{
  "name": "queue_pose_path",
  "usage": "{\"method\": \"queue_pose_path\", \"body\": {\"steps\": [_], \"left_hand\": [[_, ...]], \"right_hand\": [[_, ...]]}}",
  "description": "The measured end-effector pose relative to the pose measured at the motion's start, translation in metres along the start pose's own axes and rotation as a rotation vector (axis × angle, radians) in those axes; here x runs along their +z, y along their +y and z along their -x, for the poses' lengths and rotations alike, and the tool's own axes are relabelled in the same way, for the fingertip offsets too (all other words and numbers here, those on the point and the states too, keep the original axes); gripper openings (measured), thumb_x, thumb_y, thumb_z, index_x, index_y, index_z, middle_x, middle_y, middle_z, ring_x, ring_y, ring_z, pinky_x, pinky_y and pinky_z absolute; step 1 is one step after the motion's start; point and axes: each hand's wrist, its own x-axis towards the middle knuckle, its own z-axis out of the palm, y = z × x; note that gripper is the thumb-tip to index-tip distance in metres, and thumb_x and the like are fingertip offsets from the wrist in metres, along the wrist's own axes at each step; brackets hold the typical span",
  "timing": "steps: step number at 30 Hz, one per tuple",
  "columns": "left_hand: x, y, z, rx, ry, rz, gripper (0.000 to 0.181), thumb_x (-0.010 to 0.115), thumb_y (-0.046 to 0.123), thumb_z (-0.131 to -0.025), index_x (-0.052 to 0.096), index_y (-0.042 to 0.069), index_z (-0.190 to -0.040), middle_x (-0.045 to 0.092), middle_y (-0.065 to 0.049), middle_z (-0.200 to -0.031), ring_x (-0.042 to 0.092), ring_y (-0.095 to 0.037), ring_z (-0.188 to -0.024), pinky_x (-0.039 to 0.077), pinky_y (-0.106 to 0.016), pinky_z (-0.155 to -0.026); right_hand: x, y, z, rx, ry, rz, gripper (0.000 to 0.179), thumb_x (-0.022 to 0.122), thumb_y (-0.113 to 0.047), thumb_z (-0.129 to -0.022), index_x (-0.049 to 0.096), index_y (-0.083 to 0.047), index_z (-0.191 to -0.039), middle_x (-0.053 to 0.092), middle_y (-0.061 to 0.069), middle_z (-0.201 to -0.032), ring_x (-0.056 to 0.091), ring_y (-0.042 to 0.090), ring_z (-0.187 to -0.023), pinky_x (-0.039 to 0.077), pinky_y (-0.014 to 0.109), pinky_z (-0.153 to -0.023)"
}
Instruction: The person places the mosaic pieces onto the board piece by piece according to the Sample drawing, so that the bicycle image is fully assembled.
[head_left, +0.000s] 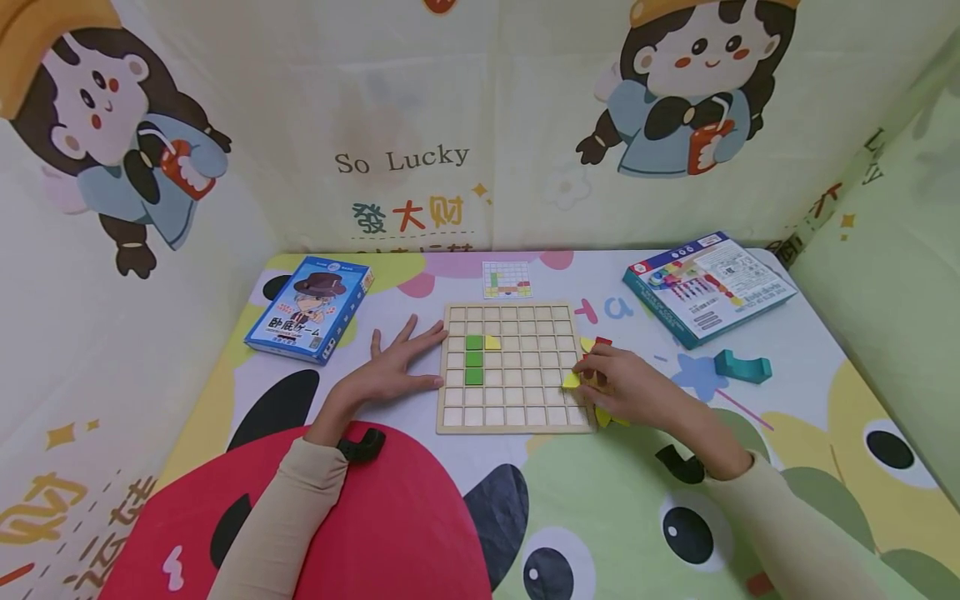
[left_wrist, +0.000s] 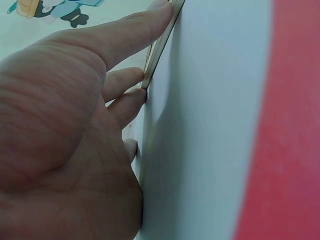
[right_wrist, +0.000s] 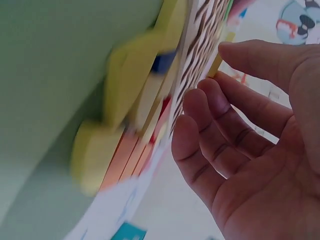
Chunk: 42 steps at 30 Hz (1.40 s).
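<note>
A wooden grid board lies on the table. Three green squares stand in a column in its left part, with a yellow rounded piece beside the top one. My left hand has its fingers spread and touches the board's left edge with thumb and fingertips. Over the right edge of the board, my right hand pinches a yellow piece between thumb and index finger. Loose yellow pieces and orange pieces lie by that edge, partly hidden by the hand in the head view.
A small pattern card lies behind the board. At the back left is a blue game box, at the back right a teal-edged box. A teal curved block sits right of my right hand.
</note>
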Motion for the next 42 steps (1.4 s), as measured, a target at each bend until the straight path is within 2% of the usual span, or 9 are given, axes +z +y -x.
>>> {"method": "queue_pose_path", "body": {"steps": [5, 10, 15, 29, 34, 37, 42], "left_hand": [[0.001, -0.002, -0.001, -0.002, 0.004, 0.000, 0.088, 0.076, 0.042, -0.094, 0.032, 0.027, -0.168, 0.022, 0.000, -0.179, -0.010, -0.036, -0.168, -0.026, -0.076, -0.119], [0.001, -0.002, -0.001, -0.004, 0.003, 0.002, 0.088, 0.076, 0.041, -0.094, 0.031, 0.027, -0.168, 0.022, 0.000, -0.179, -0.010, -0.036, -0.168, -0.026, -0.076, -0.119], [0.000, -0.002, -0.001, -0.003, 0.000, -0.001, 0.088, 0.076, 0.042, -0.094, 0.031, 0.027, -0.168, 0.022, 0.000, -0.179, -0.010, -0.036, -0.168, -0.026, -0.076, -0.119], [0.000, 0.001, -0.001, -0.009, -0.001, 0.010, 0.087, 0.076, 0.041, -0.095, 0.032, 0.026, -0.168, 0.022, 0.000, -0.179, -0.011, -0.036, -0.168, -0.027, -0.076, -0.119], [0.000, -0.001, -0.001, -0.004, -0.001, 0.012, 0.087, 0.076, 0.043, -0.095, 0.032, 0.027, -0.168, 0.022, 0.000, -0.179, -0.011, -0.036, -0.168, -0.026, -0.076, -0.119], [0.000, -0.001, -0.002, -0.005, -0.004, 0.012, 0.087, 0.075, 0.044, -0.095, 0.032, 0.027, -0.168, 0.021, 0.000, -0.179, -0.011, -0.036, -0.168, -0.027, -0.076, -0.119], [-0.001, 0.001, -0.001, -0.011, -0.009, 0.010, 0.087, 0.075, 0.043, -0.095, 0.031, 0.027, -0.168, 0.020, 0.000, -0.180, -0.012, -0.036, -0.168, -0.027, -0.076, -0.119]], "right_hand": [[0.011, -0.016, -0.012, -0.038, 0.004, -0.005, 0.025, 0.080, -0.016, -0.094, 0.077, -0.006, -0.117, 0.068, 0.001, -0.099, 0.060, 0.010, -0.085, 0.057, 0.023, -0.073], [0.023, -0.031, -0.024, -0.112, 0.029, 0.021, 0.021, 0.078, -0.017, -0.095, 0.077, -0.007, -0.114, 0.068, 0.002, -0.101, 0.061, 0.008, -0.082, 0.058, 0.023, -0.074], [0.030, -0.045, -0.034, -0.149, 0.033, 0.032, 0.020, 0.077, -0.019, -0.096, 0.077, -0.009, -0.114, 0.068, 0.001, -0.103, 0.062, 0.009, -0.086, 0.060, 0.026, -0.078], [0.044, -0.077, -0.059, -0.164, 0.001, 0.012, 0.021, 0.073, -0.020, -0.099, 0.077, -0.011, -0.118, 0.071, 0.003, -0.111, 0.067, 0.013, -0.096, 0.062, 0.031, -0.088], [0.051, -0.085, -0.066, -0.172, -0.023, 0.013, 0.024, 0.076, -0.023, -0.098, 0.077, -0.012, -0.118, 0.069, 0.002, -0.109, 0.062, 0.011, -0.088, 0.059, 0.027, -0.082], [0.055, -0.089, -0.069, -0.203, -0.015, 0.024, 0.025, 0.078, -0.023, -0.096, 0.077, -0.011, -0.118, 0.069, 0.002, -0.106, 0.060, 0.009, -0.083, 0.058, 0.025, -0.077], [0.058, -0.097, -0.073, -0.206, -0.008, 0.056, 0.025, 0.078, -0.022, -0.096, 0.078, -0.011, -0.118, 0.071, 0.003, -0.108, 0.063, 0.011, -0.087, 0.059, 0.025, -0.079]]}}
